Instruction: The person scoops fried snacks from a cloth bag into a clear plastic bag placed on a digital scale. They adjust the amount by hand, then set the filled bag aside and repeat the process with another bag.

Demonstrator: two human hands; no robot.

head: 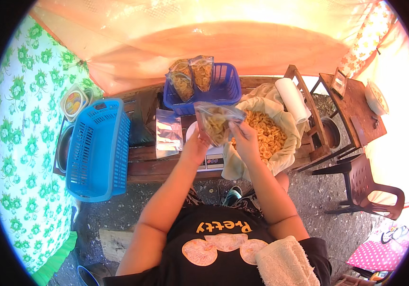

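Both my hands hold a clear zip pouch of banana chips (216,125) over a white digital kitchen scale (214,162). My left hand (196,144) grips its lower left side, and my right hand (243,137) pinches its right side near the top. To the right, a cloth-lined container (233,165) holds loose banana chips (267,137). Behind the pouch, a dark blue plastic basket (222,96) holds several filled pouches (202,73) standing upright. Flat silver pouches (168,132) lie left of the scale.
A light blue plastic basket (92,150) stands at the left of the wooden slatted table (147,171). A white roll (292,100) lies behind the cloth. Farther right are a small wooden table (361,107) and a brown plastic chair (363,186). A towel (285,262) hangs near my right side.
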